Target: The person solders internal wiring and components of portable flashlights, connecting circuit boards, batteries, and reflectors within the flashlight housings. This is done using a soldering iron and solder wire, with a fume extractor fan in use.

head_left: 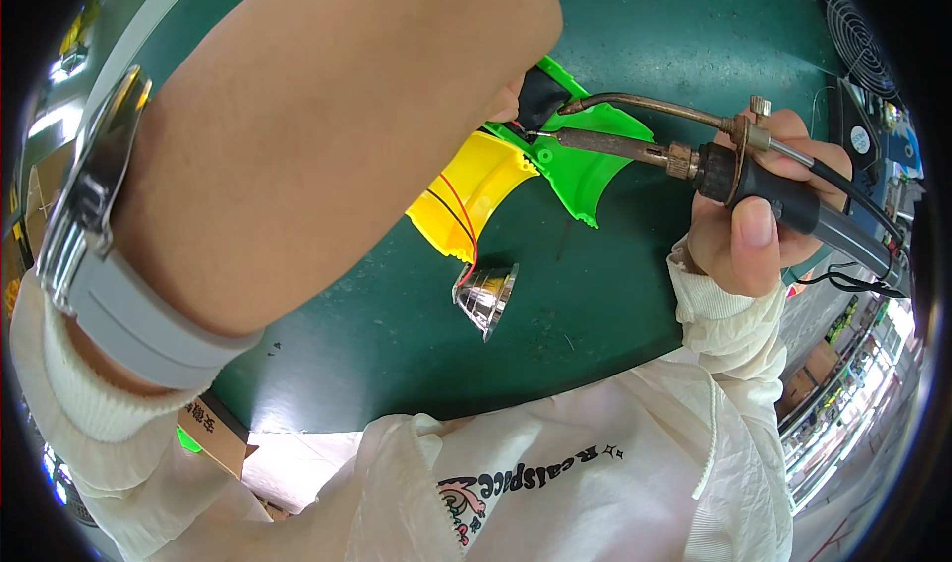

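My left hand [446,46] reaches across from the left, its back hiding most of its fingers. Bent fingertips show at the edge of a green plastic shell [585,160] and look closed on it. Inside the shell sits a black wrapped block [541,98]. In my right hand [759,210] is a soldering iron [759,187] with a thin curved metal feed tube [654,104] clamped along it. The iron's tip touches or nearly touches the wire ends beside the block. Below lies a yellow plastic shell [486,180]; red and black wires [459,205] cross it toward a silver reflector cup [486,297].
The dark green tabletop [595,294] curves along its front edge near my body. A round fan grille [861,41] stands at the far right. Black cables [853,276] run off the iron's rear. A cardboard box [213,428] is below the table at left.
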Motion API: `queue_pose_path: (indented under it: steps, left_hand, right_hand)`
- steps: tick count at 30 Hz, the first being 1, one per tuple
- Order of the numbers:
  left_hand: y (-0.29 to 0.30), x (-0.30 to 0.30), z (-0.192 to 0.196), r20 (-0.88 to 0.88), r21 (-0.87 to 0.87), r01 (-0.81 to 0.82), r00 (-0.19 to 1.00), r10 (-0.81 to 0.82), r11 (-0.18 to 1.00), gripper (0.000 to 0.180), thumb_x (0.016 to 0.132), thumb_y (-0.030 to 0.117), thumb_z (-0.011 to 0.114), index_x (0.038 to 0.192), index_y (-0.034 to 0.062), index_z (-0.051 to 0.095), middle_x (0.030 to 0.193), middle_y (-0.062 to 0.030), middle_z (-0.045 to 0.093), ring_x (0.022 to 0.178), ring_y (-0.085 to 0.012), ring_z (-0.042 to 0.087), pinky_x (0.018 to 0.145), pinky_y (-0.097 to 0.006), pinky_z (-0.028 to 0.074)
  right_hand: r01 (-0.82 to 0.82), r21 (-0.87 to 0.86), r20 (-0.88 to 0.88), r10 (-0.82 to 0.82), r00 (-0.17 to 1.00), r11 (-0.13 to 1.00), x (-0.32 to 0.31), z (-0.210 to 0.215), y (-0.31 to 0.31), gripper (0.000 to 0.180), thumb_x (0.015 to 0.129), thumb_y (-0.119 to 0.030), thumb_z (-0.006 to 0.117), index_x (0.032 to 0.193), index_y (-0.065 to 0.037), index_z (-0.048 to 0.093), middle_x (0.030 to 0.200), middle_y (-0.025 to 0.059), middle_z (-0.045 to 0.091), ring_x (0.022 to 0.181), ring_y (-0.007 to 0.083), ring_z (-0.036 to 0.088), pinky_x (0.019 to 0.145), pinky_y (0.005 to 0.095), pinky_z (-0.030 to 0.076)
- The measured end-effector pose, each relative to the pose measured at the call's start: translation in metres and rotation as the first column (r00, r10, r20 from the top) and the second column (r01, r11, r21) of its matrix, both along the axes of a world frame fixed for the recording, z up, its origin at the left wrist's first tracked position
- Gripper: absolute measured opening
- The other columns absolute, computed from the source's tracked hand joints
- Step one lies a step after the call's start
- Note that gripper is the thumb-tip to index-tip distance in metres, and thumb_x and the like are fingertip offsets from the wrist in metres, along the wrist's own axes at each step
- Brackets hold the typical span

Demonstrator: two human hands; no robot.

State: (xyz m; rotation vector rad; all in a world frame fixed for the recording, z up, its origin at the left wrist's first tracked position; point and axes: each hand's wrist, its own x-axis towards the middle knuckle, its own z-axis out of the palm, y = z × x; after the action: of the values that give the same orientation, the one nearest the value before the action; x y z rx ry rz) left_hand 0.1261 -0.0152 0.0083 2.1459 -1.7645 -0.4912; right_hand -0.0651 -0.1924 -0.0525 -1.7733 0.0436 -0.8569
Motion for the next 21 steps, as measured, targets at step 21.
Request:
queue_pose_path:
  steps: [21]
  left_hand:
    - [-0.011, -0.004, 0.009, -0.015, 0.083, -0.019, 1.000, 0.020, 0.996, 0.012, 0.078, 0.012, 0.065, 0.076, 0.0008, 0.060, 0.074, -0.0105, 0.059, 0.075, -0.0278, 0.056, 0.072, -0.037, 0.043]
  right_hand:
    - [-0.013, -0.067, -0.005, 0.013, 1.000, 0.998, 0.005, 0.000, 0.002, 0.039, 0.076, -0.022, 0.075, 0.097, 0.001, 0.051, 0.085, 0.0118, 0.056, 0.071, 0.0178, 0.055, 0.063, 0.0269, 0.048]
